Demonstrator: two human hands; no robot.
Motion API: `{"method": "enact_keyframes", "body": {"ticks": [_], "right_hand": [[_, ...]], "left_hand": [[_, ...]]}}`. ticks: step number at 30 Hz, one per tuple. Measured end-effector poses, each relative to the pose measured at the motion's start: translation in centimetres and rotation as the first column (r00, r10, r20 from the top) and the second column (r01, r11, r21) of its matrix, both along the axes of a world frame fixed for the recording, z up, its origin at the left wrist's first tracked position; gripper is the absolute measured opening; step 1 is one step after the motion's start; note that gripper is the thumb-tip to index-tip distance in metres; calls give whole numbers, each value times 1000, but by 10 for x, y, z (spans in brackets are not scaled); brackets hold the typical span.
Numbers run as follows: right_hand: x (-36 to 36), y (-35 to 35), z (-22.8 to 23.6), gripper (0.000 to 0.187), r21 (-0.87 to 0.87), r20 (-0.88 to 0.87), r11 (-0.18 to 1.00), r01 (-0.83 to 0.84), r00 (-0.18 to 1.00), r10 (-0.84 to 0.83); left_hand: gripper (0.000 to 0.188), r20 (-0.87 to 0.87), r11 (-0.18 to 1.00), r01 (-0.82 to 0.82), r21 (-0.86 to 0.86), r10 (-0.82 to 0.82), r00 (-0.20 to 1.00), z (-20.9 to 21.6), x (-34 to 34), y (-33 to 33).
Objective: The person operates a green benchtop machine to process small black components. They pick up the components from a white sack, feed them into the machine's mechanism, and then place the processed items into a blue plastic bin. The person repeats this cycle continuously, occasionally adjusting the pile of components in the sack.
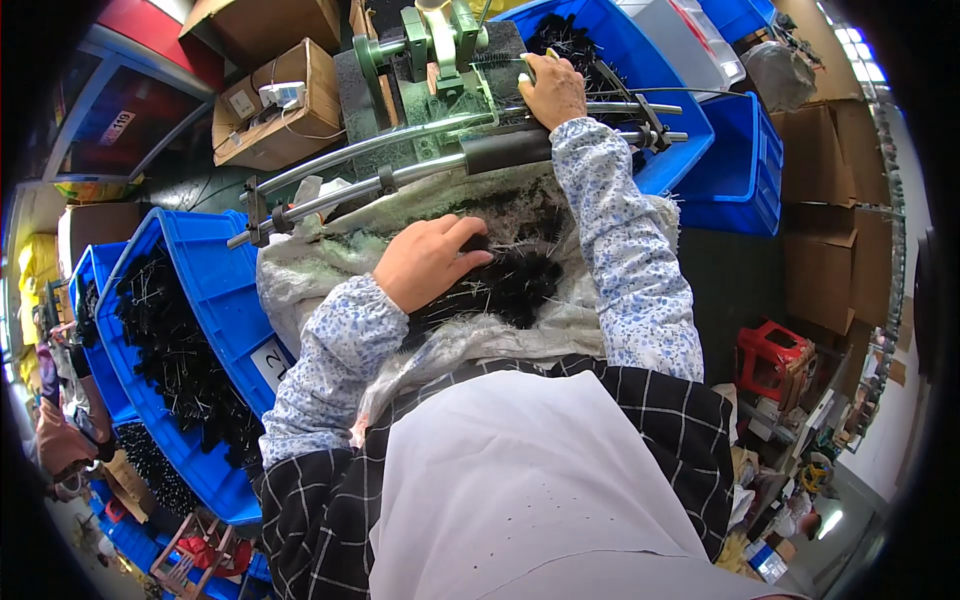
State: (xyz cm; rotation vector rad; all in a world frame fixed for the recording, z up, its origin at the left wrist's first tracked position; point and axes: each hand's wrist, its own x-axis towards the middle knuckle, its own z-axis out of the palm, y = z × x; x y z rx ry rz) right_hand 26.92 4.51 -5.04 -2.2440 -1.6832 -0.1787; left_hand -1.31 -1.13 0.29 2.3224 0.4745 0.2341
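My right hand [556, 92], with pale yellow covers on its fingertips, is up at a green machine [445, 50]. Its fingers are closed at the end of a thin black twisted-wire brush [497, 60] that reaches toward the machine's middle. My left hand [428, 260] is low over a pile of black wire-stemmed brushes [520, 285] on a whitish sack cloth [320, 262] across my lap. Its thumb and fingers close around dark bristles at the pile's edge; the fingertips are partly hidden.
Metal rails [400, 135] with a black foam sleeve [507, 150] cross between me and the machine. Blue bins of black brushes stand at left [215, 290] and behind my right hand [650, 60]. Another blue bin [735, 165], a red stool [770, 360] and a cardboard box [290, 125] surround me.
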Motion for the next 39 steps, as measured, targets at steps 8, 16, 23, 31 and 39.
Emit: {"method": "enact_keyframes", "body": {"ticks": [8,16,23,31,39], "right_hand": [[-68,20,3,16,105,46,993,-47,998,42],[-54,15,4,16,108,129,993,-39,991,25],[23,14,3,31,-21,10,999,-33,999,33],[59,10,37,16,-87,350,993,77,936,-42],[-36,-95,85,29,-180,-648,892,-414,732,209]], "left_hand": [[23,53,999,-39,-31,40,998,1,-5,0],[25,21,988,-113,-110,116,993,11,3,9],[24,122,971,-154,-184,178,976,2,-1,23],[24,44,961,-1,-275,14,999,7,35,22],[20,305,898,-233,-374,356,883,-6,69,12]]}}
